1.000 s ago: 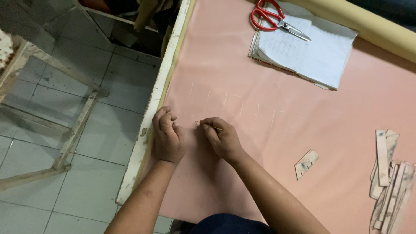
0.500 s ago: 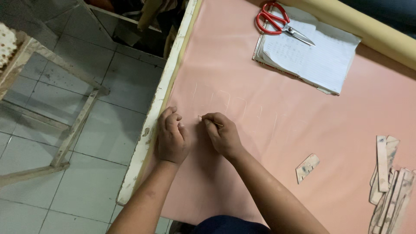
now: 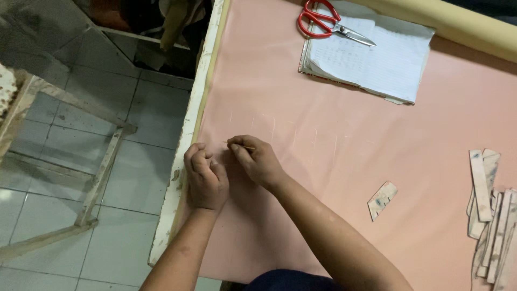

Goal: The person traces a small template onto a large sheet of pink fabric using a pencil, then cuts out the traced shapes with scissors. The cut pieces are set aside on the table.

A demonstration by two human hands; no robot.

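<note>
Thin marking stick (image 3: 240,145) sits pinched in right hand (image 3: 258,161), tip on pink fabric (image 3: 323,178) near the table's left edge (image 3: 186,145). Left hand (image 3: 204,178) curled shut, knuckles pressing the fabric just beside it. Versus half a second ago: hands barely shifted, stick tip now visible, marking apparently continuing. Red scissors (image 3: 318,21) on notebook (image 3: 371,59) far; template strips (image 3: 490,215) right.
</note>
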